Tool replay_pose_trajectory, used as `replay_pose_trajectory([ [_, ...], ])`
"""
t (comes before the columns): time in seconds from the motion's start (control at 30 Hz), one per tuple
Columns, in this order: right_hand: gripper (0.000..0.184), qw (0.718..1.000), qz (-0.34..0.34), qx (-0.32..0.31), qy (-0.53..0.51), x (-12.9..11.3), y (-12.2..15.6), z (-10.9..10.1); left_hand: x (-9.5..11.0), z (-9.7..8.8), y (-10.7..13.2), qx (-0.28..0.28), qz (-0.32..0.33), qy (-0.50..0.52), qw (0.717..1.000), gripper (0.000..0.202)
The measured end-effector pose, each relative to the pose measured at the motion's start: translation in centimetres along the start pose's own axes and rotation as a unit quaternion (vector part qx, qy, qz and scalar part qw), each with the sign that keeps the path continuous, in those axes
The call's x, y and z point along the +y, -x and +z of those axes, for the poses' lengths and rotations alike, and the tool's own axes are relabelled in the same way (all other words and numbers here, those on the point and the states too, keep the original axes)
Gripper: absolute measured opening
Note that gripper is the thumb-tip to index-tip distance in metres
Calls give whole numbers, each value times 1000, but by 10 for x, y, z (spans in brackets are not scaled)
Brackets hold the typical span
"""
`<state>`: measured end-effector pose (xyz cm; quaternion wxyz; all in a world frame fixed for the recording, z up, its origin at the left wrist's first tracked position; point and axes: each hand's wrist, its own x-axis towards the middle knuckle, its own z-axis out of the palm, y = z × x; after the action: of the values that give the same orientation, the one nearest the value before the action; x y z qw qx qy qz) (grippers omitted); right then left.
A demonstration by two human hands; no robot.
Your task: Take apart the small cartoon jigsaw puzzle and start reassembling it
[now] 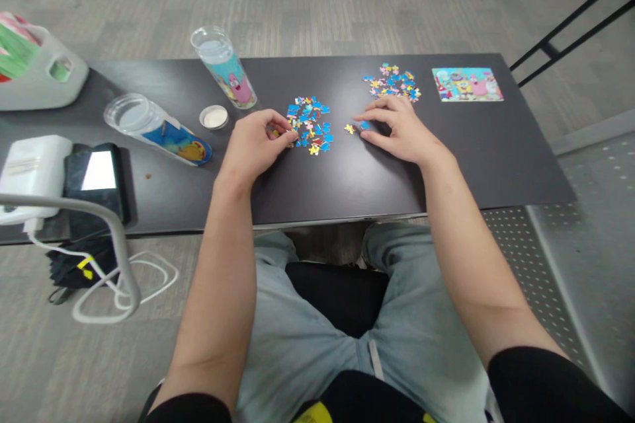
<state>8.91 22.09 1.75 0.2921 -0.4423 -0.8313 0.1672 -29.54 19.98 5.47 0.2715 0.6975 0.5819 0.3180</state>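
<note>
Well inside table edge (337, 219): puzzle pieces (310, 124)

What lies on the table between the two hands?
In the head view, a pile of loose puzzle pieces lies between the left hand and the right hand, with a single yellow piece beside it.

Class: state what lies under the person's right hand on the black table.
A small blue jigsaw piece peeks out beneath the fingertips of the right hand, on the black table; a yellow piece lies just beside it. Anything under the palm is covered.
</note>
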Motion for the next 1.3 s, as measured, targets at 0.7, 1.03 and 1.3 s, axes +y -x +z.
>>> replay_pose_trajectory([
  [0.7,17,997,-21,-68,-36,-33,-9,8,8,16,-6,7,26,53,998,12],
  [1.03,16,992,-30,-122,-20,-72,-9,15,7,-12,-4,65,-32,2,997,12],
  [1.3,23,993,-28,-107,-48,-58,-9,11,-9,-19,3,19,-17,-62,998,14],
])
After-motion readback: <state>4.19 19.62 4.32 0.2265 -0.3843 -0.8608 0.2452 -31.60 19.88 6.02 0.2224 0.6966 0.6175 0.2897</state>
